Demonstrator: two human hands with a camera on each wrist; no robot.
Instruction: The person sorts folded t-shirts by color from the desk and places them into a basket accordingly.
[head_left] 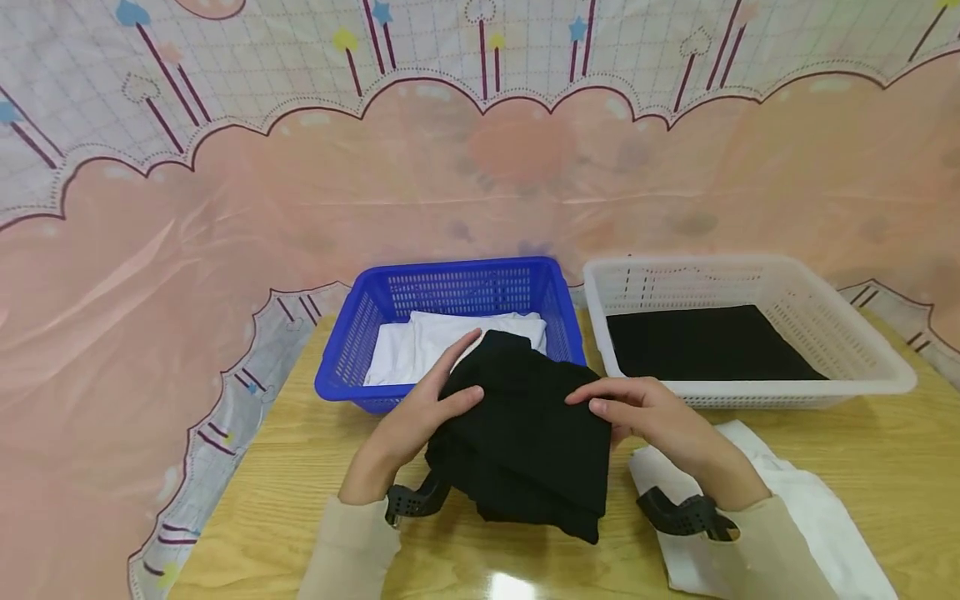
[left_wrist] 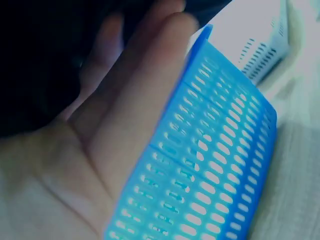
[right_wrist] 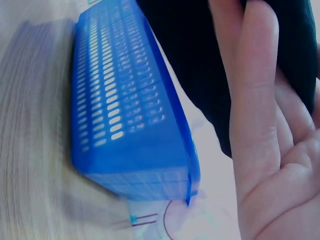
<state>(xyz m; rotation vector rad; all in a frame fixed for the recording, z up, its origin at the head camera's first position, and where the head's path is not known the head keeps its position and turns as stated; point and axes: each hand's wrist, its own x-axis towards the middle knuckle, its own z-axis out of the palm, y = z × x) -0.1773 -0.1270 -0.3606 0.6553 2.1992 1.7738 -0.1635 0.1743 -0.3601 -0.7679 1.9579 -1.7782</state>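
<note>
Both hands hold a folded black cloth (head_left: 525, 433) up in front of the blue basket, over the table. At its left side, the left hand (head_left: 416, 417) has its thumb lying on top of the fabric and its index finger along the upper left edge. On the opposite side the right hand (head_left: 656, 417) grips the edge between thumb and fingers. The right wrist view shows the right hand's fingers (right_wrist: 255, 75) against the dark fabric. Layers of the cloth hang loose at its lower edge.
Folded white cloths (head_left: 480, 329) lie in the blue basket (head_left: 337, 392). A white basket (head_left: 870, 387) to its right holds a flat black cloth (head_left: 712, 346). White fabric (head_left: 810, 508) is spread on the wooden table (head_left: 277, 500) under the right forearm. A patterned curtain (head_left: 375, 192) hangs behind.
</note>
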